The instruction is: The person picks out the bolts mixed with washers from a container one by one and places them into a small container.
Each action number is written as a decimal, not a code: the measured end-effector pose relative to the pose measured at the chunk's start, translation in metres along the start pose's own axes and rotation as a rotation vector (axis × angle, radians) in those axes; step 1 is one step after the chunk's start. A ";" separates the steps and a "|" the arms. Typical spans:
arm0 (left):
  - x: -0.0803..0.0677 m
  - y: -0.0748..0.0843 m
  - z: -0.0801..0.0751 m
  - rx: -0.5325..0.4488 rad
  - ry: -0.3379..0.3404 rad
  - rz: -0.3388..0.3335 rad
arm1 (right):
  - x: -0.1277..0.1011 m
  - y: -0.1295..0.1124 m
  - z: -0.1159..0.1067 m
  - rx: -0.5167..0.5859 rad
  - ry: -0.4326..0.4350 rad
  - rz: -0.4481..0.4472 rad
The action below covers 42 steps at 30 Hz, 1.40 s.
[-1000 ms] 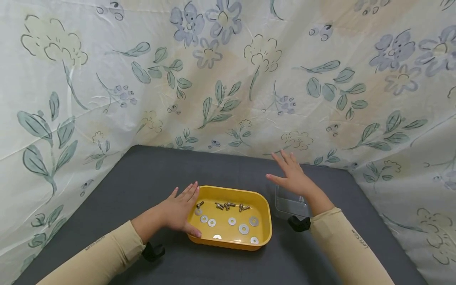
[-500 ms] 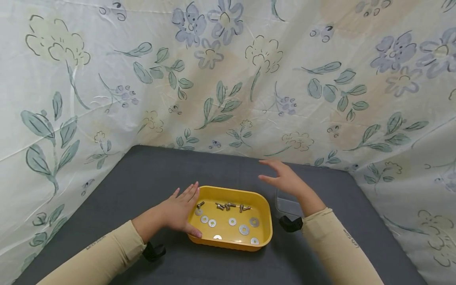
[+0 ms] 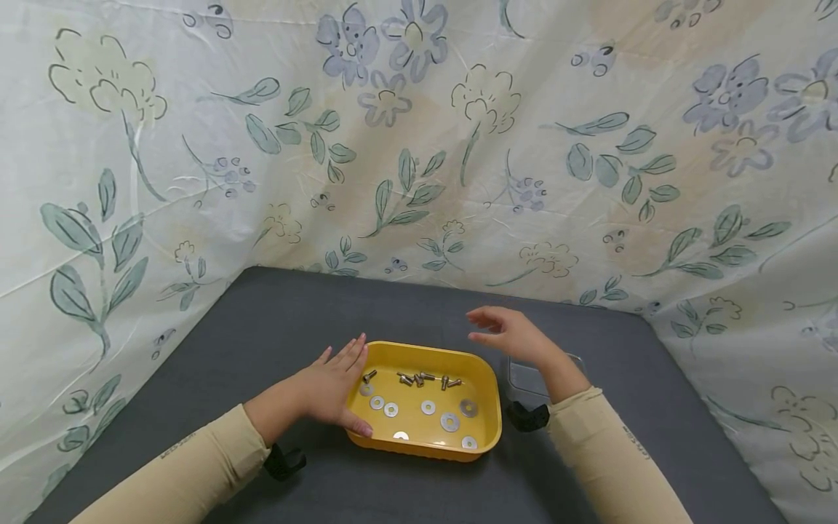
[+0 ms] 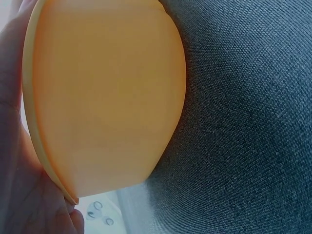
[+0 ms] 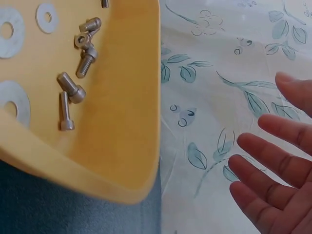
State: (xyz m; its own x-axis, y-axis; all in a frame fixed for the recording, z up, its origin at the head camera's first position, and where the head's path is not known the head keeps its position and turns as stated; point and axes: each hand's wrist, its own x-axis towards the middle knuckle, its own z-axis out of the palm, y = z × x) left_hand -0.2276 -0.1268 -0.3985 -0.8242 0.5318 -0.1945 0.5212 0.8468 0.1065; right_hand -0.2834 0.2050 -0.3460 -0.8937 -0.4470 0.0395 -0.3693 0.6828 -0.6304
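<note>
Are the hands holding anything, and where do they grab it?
The left hand holds the yellow tray by its left end, fingers straight along the wall, thumb at the near corner. The right hand hovers open, holding nothing.

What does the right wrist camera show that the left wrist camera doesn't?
Only the right wrist view shows the tray's inside: bolts and washers, plus the open right hand before the floral cloth. Only the left wrist view shows the tray's smooth outer wall with the left hand pressed against it. Both show the yellow tray on the grey mat.

Floral cloth (image 3: 419,145) backs the grey mat (image 3: 275,320).
</note>
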 end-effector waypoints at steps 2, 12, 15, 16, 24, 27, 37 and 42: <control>0.000 0.000 0.000 -0.006 -0.002 0.000 | 0.001 0.000 0.003 0.007 -0.011 0.002; 0.001 -0.001 0.001 -0.008 -0.003 0.000 | 0.004 0.002 0.017 0.022 -0.075 0.013; 0.001 -0.001 0.001 -0.006 0.000 -0.003 | 0.005 0.002 0.021 0.027 -0.090 0.013; 0.001 -0.001 0.001 -0.008 0.001 -0.002 | 0.005 0.003 0.022 0.034 -0.095 0.015; -0.001 0.000 -0.001 -0.018 0.007 0.006 | 0.007 0.005 0.030 0.072 -0.158 0.020; -0.001 0.000 0.000 -0.012 0.011 0.008 | 0.007 0.005 0.032 0.067 -0.192 0.008; 0.000 -0.001 0.001 -0.017 0.009 0.006 | 0.009 0.003 0.040 0.044 -0.335 0.021; -0.001 -0.001 0.000 -0.015 0.006 0.006 | 0.011 0.001 0.046 -0.021 -0.383 0.074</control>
State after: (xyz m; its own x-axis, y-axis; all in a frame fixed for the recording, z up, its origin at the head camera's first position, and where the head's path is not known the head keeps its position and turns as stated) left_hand -0.2274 -0.1276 -0.3982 -0.8222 0.5371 -0.1883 0.5229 0.8435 0.1227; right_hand -0.2820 0.1746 -0.3817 -0.7599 -0.5764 -0.3006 -0.3159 0.7315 -0.6043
